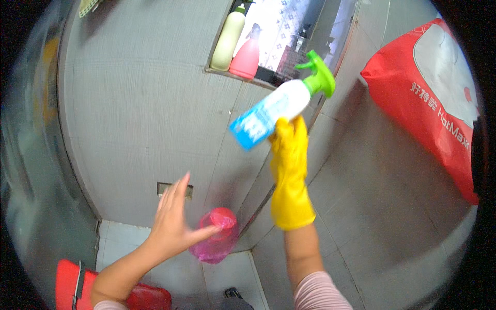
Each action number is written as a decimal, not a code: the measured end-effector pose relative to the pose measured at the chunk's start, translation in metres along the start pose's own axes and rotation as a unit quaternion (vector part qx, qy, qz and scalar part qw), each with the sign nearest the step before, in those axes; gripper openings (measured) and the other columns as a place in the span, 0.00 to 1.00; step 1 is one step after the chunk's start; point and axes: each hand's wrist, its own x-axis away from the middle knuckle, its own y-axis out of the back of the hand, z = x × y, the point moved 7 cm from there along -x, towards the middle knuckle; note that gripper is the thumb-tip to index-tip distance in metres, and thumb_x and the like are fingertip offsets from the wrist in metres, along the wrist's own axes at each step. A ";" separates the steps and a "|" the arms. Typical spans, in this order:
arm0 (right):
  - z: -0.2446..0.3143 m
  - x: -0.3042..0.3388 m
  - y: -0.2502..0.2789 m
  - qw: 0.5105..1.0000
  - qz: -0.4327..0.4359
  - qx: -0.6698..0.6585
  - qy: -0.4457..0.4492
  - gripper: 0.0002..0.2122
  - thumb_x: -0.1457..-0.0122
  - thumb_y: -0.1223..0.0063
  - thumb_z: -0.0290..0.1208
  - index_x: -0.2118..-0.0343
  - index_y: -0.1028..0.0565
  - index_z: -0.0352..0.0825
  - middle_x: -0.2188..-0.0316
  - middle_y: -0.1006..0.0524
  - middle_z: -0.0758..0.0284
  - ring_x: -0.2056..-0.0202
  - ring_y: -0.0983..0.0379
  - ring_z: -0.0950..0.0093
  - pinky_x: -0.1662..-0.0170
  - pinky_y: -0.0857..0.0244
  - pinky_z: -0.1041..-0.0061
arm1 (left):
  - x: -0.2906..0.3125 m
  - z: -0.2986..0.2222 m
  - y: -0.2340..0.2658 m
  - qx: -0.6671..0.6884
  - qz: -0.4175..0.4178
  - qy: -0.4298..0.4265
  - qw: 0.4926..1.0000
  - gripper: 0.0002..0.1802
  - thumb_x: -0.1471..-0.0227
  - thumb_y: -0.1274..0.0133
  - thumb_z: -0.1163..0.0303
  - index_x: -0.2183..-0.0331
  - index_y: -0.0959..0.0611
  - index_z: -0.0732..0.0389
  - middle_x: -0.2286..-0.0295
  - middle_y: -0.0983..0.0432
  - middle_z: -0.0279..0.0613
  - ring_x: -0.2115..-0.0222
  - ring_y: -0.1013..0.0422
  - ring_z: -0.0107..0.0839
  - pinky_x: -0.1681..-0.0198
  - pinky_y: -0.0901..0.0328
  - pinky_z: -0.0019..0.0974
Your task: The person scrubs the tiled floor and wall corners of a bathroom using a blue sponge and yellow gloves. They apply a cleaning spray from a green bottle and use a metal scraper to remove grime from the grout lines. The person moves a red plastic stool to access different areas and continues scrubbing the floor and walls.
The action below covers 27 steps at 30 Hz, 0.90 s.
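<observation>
**We hold the spray bottle up in a yellow glove**

At the far left, a shiny, streaky wall is too blurry for us to make out. Low down sits a red thing (pixel 147 299) with a grey handle; the bottom of the picture cuts it off, and our arm hides part of it, so we can't tell what it is.

Next comes our bare left hand (pixel 173 222). It is empty, with the thumb spread wide away from the fingers. The thumb crosses in front of a pink see-through thing (pixel 214 248), and we can't tell if they touch. We can't tell if that's a tub or a bag, either.

Up on the ledge stand a pale green bottle (pixel 229 41) and a pink spray bottle (pixel 246 59), side by side.

In front of the wall, tilted, is our blue and white spray bottle (pixel 274 111) with its green top. Our right hand (pixel 290 160), in the glove, is clamped on its lower side; the bottle hides some fingertips. We think this step is just holding it up. To squeeze the trigger, we would need to move our grip nearer the top.

At the far right, the dark rim cuts off a big red and white bag (pixel 395 70).
</observation>
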 end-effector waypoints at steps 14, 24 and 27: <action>-0.015 0.264 0.107 0.960 0.046 -0.097 -0.259 0.40 0.59 0.36 0.39 0.44 0.47 0.34 0.50 0.37 0.61 0.52 0.36 0.66 0.50 0.41 0.66 | 0.155 -0.005 -0.259 0.293 0.281 0.132 0.904 0.35 0.73 0.37 0.54 0.64 0.31 0.64 0.69 0.27 0.54 0.64 0.31 0.49 0.59 0.39 0.46; -0.097 0.466 0.200 0.884 -0.071 0.046 -0.460 0.25 0.48 0.49 0.26 0.47 0.42 0.35 0.54 0.33 0.63 0.58 0.31 0.70 0.54 0.37 0.72 | 0.370 0.018 -0.409 0.207 0.586 0.156 0.768 0.47 0.74 0.37 0.47 0.56 0.37 0.66 0.64 0.29 0.57 0.63 0.30 0.49 0.61 0.35 0.46; -0.125 0.506 0.224 0.852 -0.114 0.040 -0.510 0.23 0.47 0.51 0.27 0.47 0.41 0.35 0.55 0.32 0.64 0.60 0.30 0.72 0.57 0.36 0.74 | 0.406 0.018 -0.423 0.144 0.642 0.191 0.728 0.51 0.73 0.38 0.46 0.53 0.39 0.68 0.63 0.29 0.57 0.62 0.31 0.49 0.59 0.36 0.47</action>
